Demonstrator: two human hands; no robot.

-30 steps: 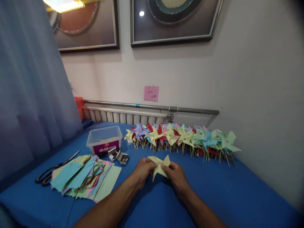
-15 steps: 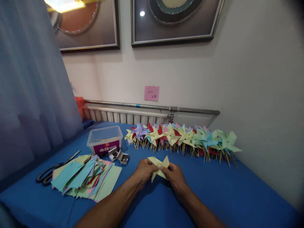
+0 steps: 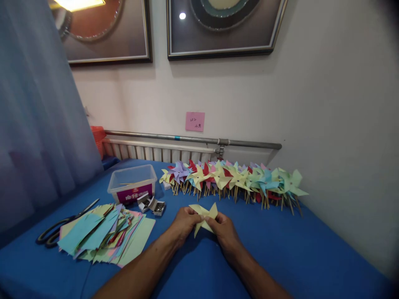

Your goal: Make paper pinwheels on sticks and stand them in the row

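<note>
Between both hands, above the blue-covered table, is a pale yellow paper pinwheel (image 3: 204,212) with its blades folded in toward the middle. My left hand (image 3: 186,223) grips its left side, thumb pressed near the centre. On the right side my right hand (image 3: 225,231) pinches it, the thumb also at the centre. No stick shows on this pinwheel, and its back is hidden by the fingers. Just to the left stand two small open boxes of metal pins (image 3: 157,207), the items nearest my left hand.
A long row of finished pinwheels (image 3: 238,180) on sticks lies along the back. At left are a clear plastic tub (image 3: 132,180) holding a few sticks, stacked coloured paper (image 3: 137,241) and black-handled scissors (image 3: 59,228). Behind runs a metal pipe (image 3: 249,144) above a radiator (image 3: 158,153).
The view has shifted slightly, so everything sits a little further left. Both hands keep their hold on the yellow pinwheel, thumbs still at its centre.
</note>
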